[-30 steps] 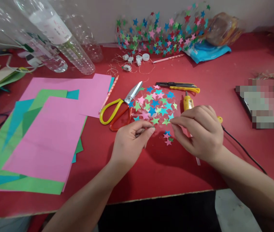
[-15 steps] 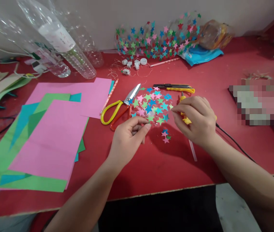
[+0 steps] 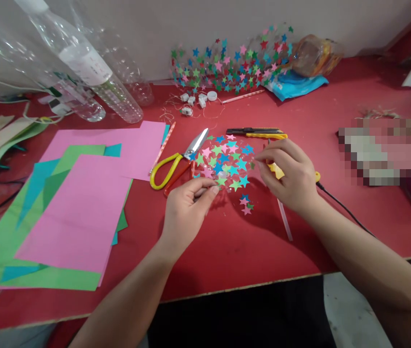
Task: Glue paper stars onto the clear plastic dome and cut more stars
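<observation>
Bright paper stars (image 3: 223,158) in blue, green and pink are spread over what looks like a clear plastic piece on the red table. My left hand (image 3: 191,200) pinches the near edge of this star-covered plastic between thumb and forefinger. On the other side, my right hand (image 3: 290,176) is closed at the fingertips on a small green paper star (image 3: 252,165), held just off the cluster's right edge. Under that hand lies a yellow glue gun (image 3: 276,169), partly hidden, with a clear glue stick (image 3: 285,222) below it. A few loose stars (image 3: 246,205) lie between my hands.
Scissors (image 3: 171,171) with yellow and red handles and a yellow cutter (image 3: 258,132) flank the cluster. Coloured paper sheets (image 3: 78,208) cover the left side. Plastic bottles (image 3: 107,82) and a star-covered clear bottle (image 3: 230,63) lie behind. The glue gun's cord (image 3: 346,210) runs right.
The whole view has shifted slightly. The star at my right fingertips has turned, showing darker green now. My left hand keeps its pinch.
</observation>
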`<state>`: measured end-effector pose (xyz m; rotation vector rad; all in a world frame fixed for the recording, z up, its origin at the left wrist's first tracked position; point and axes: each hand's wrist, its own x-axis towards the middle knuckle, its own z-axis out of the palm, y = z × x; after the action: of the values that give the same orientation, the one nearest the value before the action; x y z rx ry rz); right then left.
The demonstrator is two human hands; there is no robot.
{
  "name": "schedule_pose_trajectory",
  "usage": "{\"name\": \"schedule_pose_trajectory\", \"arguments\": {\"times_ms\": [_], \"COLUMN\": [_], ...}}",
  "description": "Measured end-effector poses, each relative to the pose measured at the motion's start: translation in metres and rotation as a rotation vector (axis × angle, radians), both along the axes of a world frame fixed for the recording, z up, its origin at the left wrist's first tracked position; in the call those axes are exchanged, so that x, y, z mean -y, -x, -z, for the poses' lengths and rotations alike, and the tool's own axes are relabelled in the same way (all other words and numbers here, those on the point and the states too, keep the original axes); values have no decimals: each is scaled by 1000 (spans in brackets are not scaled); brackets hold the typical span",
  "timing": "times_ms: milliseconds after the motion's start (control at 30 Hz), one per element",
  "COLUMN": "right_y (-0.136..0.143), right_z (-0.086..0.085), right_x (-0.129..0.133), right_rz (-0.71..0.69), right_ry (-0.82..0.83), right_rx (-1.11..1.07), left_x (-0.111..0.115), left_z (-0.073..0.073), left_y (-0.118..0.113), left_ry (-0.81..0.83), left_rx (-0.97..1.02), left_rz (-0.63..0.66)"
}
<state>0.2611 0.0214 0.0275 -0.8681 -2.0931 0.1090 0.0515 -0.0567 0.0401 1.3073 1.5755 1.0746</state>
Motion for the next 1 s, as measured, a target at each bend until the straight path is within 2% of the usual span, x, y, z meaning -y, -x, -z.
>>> {"name": "schedule_pose_trajectory", "arguments": {"times_ms": [200,500,733,833,1000], "right_y": [0,4,4,4,5], "right_z": [2,1,1,1,0], "right_x": [0,3,3,4,6], "right_rz": [-15,-33,-26,-32,-35], "right_ry": [40,60,69,65,62], "right_rx": [-10,8,8,9,13], "left_x": [-2,-1,-1,0,1], "left_z": [2,6,4,4,9], "left_y": [1,0,1,1,2], "left_ry": [35,-12,-69,-142,-335], "left_rx": [65,-45,-119,-217,-525], "left_rz": [41,20,0,8,10]}}
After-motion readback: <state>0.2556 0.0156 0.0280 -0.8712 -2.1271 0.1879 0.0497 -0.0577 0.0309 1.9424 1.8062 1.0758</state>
